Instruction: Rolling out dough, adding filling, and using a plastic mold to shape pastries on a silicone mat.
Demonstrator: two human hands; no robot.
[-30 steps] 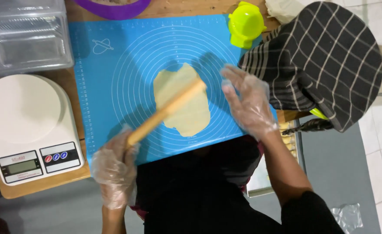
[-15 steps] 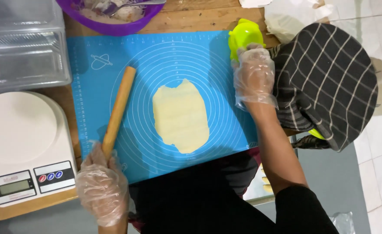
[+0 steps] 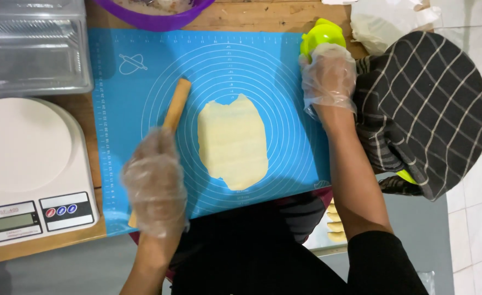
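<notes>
Lying between both hands, dough [image 3: 233, 143]; left fingers [image 3: 153, 164] clamp rolling pin [image 3: 176, 105], right fingers [image 3: 328, 65] clamp green mould [image 3: 322, 34].

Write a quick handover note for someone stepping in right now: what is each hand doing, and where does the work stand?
Left hand: gloved, grip on the rolling pin, which lies on the blue mat left of the dough.
Right hand: gloved, on the green mould at the mat's top right corner.
Done: dough rolled flat, mid-mat.
Left: dough not yet cut or filled.
</notes>
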